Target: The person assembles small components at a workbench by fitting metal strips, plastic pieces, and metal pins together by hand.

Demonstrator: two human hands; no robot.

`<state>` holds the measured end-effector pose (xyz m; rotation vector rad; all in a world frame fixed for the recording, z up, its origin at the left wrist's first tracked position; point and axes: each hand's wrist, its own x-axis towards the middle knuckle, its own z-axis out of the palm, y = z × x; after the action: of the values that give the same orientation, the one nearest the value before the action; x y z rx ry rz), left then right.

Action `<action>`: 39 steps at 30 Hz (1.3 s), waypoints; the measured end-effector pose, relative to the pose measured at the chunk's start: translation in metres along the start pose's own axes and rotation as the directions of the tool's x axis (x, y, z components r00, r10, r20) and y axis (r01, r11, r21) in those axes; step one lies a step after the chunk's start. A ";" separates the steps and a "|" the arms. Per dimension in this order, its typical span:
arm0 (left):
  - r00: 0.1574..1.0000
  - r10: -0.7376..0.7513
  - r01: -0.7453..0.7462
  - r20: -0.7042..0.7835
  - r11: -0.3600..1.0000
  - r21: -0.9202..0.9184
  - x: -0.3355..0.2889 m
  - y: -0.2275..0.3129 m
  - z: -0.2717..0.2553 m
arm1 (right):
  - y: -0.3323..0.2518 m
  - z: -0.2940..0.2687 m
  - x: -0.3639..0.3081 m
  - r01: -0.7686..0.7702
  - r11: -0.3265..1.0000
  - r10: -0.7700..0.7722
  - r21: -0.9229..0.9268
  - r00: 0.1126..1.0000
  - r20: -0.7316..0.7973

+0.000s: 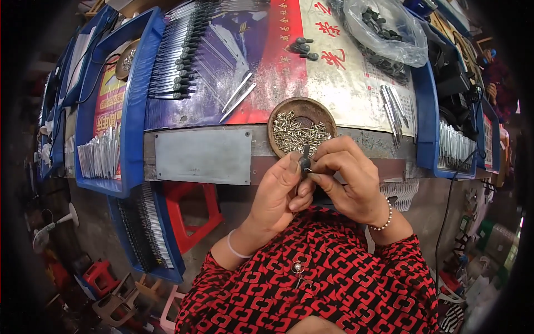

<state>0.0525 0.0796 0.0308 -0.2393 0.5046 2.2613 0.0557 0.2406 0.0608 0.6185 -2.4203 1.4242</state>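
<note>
In front of my chest, my left hand [280, 189] is closed, pinching a small black plastic part [305, 162] between thumb and fingers. My right hand [351, 181] meets it from the other side, its fingers closed in a pinch at the part. A tiny shiny sliver, like a metal pin, shows by the right fingertips; its exact shape is too small to tell. Just beyond both hands stands a round wooden bowl [272, 123] with many small metal pins [297, 133] in it.
Rows of black-handled metal pieces [181, 61] lie at the far left, with two loose metal strips [238, 97] nearby. Several black parts [305, 49] and a clear bag [409, 50] of black pieces lie beyond. Blue trays [129, 139] flank the bench; a red stool [192, 222] stands below.
</note>
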 end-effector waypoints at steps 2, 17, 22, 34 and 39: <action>1.000 0.018 -0.018 0.007 1.000 0.015 -0.001 -0.001 0.000 | 0.000 0.002 -0.001 0.010 1.000 -0.010 -0.017 1.000 -0.011; 0.994 -0.009 0.013 0.109 0.999 -0.042 0.001 -0.008 -0.010 | 0.003 0.011 -0.009 -0.009 0.998 0.014 0.057 0.995 -0.094; 0.994 0.029 -0.026 0.104 0.999 -0.031 0.004 -0.012 -0.012 | 0.001 0.010 -0.011 -0.046 0.998 0.051 0.043 0.993 -0.111; 0.991 -0.038 0.014 0.129 0.984 0.178 -0.009 -0.013 -0.006 | 0.007 -0.001 -0.016 -0.340 0.721 0.187 0.603 0.934 0.304; 0.977 -0.073 0.055 0.198 0.994 0.095 -0.006 -0.016 -0.011 | 0.002 0.002 -0.017 -0.259 0.840 0.189 0.477 0.963 0.192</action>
<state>0.0686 0.0805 0.0186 0.0196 0.4819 2.1647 0.0690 0.2436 0.0508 0.5627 -2.2789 2.2149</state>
